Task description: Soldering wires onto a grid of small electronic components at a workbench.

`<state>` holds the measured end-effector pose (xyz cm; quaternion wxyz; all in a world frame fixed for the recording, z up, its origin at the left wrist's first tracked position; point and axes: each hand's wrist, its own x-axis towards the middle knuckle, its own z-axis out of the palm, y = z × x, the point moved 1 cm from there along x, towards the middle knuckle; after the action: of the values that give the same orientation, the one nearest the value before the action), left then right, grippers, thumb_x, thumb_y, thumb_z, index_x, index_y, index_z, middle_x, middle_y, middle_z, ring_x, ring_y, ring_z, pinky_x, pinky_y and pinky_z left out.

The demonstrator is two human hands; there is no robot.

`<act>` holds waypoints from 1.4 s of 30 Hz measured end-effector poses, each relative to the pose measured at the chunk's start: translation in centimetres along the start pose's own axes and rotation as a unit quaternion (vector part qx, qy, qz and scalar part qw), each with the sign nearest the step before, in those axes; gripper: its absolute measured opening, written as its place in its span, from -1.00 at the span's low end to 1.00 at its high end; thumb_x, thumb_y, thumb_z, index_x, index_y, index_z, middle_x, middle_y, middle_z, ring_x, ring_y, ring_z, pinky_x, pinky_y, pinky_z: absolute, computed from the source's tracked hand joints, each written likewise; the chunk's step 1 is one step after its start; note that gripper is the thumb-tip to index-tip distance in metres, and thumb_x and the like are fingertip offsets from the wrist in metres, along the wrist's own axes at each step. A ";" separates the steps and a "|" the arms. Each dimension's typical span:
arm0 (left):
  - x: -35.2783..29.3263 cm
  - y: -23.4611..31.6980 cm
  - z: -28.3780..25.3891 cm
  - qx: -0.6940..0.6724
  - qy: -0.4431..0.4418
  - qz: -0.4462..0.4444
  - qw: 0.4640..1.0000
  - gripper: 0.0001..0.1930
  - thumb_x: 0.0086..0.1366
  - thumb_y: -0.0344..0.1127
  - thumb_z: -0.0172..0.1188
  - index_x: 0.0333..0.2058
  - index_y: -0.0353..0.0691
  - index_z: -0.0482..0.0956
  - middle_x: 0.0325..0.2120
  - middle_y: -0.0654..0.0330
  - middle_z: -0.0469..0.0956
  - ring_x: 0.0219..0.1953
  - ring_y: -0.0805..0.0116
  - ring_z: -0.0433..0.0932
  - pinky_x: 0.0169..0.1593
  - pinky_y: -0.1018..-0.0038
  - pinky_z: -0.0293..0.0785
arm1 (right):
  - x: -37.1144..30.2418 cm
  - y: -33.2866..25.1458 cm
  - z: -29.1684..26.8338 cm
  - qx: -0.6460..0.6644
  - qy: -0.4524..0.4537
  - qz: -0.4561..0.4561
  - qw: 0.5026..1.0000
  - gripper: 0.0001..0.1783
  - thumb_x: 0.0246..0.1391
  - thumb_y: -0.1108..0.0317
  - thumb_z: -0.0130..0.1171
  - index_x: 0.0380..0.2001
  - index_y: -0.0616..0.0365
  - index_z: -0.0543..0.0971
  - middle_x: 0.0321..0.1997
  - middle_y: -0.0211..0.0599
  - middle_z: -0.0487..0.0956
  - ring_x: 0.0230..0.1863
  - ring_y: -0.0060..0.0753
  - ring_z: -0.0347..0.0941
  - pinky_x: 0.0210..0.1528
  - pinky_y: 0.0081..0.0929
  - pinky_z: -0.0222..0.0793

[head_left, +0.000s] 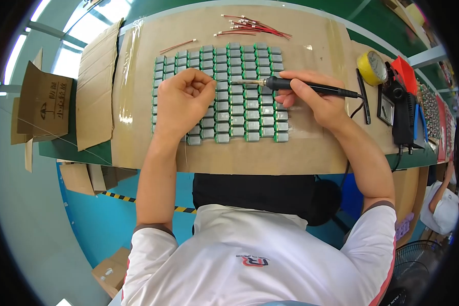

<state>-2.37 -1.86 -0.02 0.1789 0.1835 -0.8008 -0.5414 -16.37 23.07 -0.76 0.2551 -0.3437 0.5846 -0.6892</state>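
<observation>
My right hand [319, 96] grips a black-handled soldering iron [311, 87], its metal tip pointing left over the rows. Below that tip lies a block of small grey modules with green edges [237, 109], set out in several close columns. Over the block's left part, my left hand [184, 101] is closed in a pinch near the iron's tip. A thin strand, seemingly solder wire [185, 155], hangs below this hand; its end at the fingertips is hard to make out.
Red-and-black wire leads with white connectors [252, 26] lie in a pile beyond the modules, with a single lead [178, 46] farther left. At right are yellow tape [372, 68], a black pen-like stick [363, 97] and a black soldering station [404, 117]. Cardboard boxes [46, 104] stand left.
</observation>
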 end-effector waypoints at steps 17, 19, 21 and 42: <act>-0.2 0.5 0.0 0.069 -0.017 -0.019 0.997 -0.94 0.09 -0.49 0.34 -0.49 -0.35 0.64 -0.66 0.33 0.56 -0.58 0.71 0.41 -0.47 0.67 0.36 | 0.0 0.0 -0.1 -0.018 -0.014 -0.016 1.000 -0.76 0.30 0.54 0.17 -0.02 0.41 0.65 -0.28 -0.16 0.68 -0.31 -0.41 0.68 -0.17 -0.46 0.67; -0.1 0.5 0.1 0.068 -0.019 -0.015 0.997 -0.93 0.09 -0.48 0.34 -0.49 -0.35 0.64 -0.66 0.32 0.56 -0.58 0.70 0.42 -0.47 0.66 0.36 | -0.1 0.0 0.1 -0.012 -0.008 -0.009 1.000 -0.76 0.30 0.55 0.16 -0.02 0.41 0.65 -0.29 -0.16 0.67 -0.31 -0.42 0.68 -0.17 -0.47 0.67; -0.1 0.5 0.0 0.069 -0.020 -0.011 0.997 -0.93 0.09 -0.48 0.34 -0.49 -0.35 0.65 -0.66 0.32 0.57 -0.59 0.70 0.43 -0.47 0.66 0.37 | 0.0 -0.1 0.1 -0.018 -0.006 -0.004 1.000 -0.76 0.30 0.55 0.16 -0.03 0.41 0.66 -0.28 -0.17 0.67 -0.32 -0.42 0.68 -0.18 -0.47 0.66; -0.2 1.0 0.0 0.083 -0.028 -0.032 0.996 -0.92 0.12 -0.46 0.35 -0.44 -0.37 0.68 -0.62 0.30 0.61 -0.57 0.69 0.45 -0.45 0.65 0.39 | 0.1 -0.3 0.0 -0.025 -0.014 -0.001 1.000 -0.77 0.30 0.54 0.17 -0.04 0.39 0.67 -0.28 -0.19 0.67 -0.32 -0.46 0.67 -0.16 -0.50 0.65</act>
<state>-2.27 -1.39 0.85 0.1233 0.2078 -0.8414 -0.4835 -16.40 23.02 -0.47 0.2543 -0.3597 0.5976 -0.6700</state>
